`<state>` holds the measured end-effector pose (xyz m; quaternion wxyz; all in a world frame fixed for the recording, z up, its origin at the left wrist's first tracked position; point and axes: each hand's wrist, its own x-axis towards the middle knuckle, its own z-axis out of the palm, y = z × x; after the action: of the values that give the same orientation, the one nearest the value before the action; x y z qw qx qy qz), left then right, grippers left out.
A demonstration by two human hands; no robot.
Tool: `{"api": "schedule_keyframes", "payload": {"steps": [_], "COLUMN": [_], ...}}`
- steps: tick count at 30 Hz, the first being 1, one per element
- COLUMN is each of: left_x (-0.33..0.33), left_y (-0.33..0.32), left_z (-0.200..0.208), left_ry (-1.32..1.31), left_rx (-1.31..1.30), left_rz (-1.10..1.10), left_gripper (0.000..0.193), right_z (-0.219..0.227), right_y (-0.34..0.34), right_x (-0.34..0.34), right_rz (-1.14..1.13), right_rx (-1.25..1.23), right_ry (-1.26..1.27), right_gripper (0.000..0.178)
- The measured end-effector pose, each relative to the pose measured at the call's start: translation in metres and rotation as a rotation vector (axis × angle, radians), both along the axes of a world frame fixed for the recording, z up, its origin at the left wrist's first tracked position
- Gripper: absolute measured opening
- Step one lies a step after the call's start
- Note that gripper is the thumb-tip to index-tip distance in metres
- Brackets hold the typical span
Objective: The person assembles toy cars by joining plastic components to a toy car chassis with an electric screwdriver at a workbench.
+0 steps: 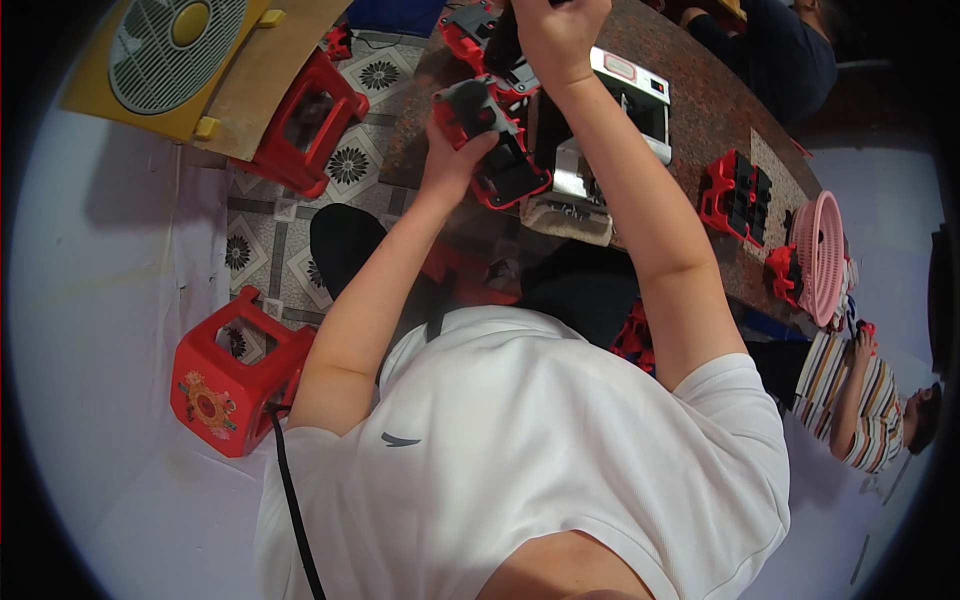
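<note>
My white tee (560, 430) takes up most of the view. Next biggest: the speckled dark tabletop (715, 105), running top ctr to R. Yellow box fan (175, 60) is upper L; 2 red stools, one (340, 112) nr the fan, the other (200, 400) lower L w/ a floral print. Co-worker in striped shirt (845, 395) far R; another in dark top (770, 65) upper R. White machine (650, 105) sits on the table, partly behind my R forearm. Pink basket (825, 255) at the table's R end, red/blk block (735, 200) just L of it.

My hands are apart. R hand (565, 40) is up at the top edge, partly cut off; dark stuff shows nr its fingers, can't tell if it's gripped. L hand (455, 160) is clamped on a red/grey part (470, 108), thumb on the near side, held just above a red/blk tray piece (512, 180) by the table's L edge.
</note>
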<state>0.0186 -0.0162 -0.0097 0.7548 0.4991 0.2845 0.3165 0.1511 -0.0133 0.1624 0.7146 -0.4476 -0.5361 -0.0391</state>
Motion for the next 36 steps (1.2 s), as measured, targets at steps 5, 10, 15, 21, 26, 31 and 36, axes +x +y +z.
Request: {"api": "schedule_keyframes", "payload": {"steps": [5,10,15,21,26,31,36], "left_x": [-0.002,-0.004,-0.004,-0.005,-0.005,-0.002,-0.003], "left_y": [0.002,-0.001,0.000,0.001,0.001,-0.001,0.001], "left_z": [0.001,0.001,0.001,0.000,-0.001,-0.007,-0.012], "left_ry": [-0.104,-0.060,-0.025,-0.019,-0.055,-0.079,-0.049], "left_rx": [0.013,-0.016,-0.013,-0.015,-0.036,-0.004,-0.006], "left_rz": [-0.021,-0.026,-0.040,-0.038,-0.034,-0.028,-0.015], "left_gripper": [0.057,0.054,0.053,0.053,0.055,0.057,0.053], "right_z": [0.030,0.004,-0.015,-0.016,0.019,0.019,0.025], "right_y": [-0.072,-0.146,-0.165,-0.158,-0.120,-0.064,-0.094], "right_x": [0.003,0.016,0.007,0.005,-0.002,-0.019,-0.040], "right_rz": [0.160,0.057,0.027,-0.067,0.146,0.160,0.072], "right_rx": [-0.125,-0.307,-0.235,-0.373,-0.321,-0.073,-0.191], "right_ry": [0.289,0.060,0.070,0.164,0.436,0.246,0.231], "right_gripper": [0.028,0.033,0.047,0.032,0.031,0.033,0.031]}}
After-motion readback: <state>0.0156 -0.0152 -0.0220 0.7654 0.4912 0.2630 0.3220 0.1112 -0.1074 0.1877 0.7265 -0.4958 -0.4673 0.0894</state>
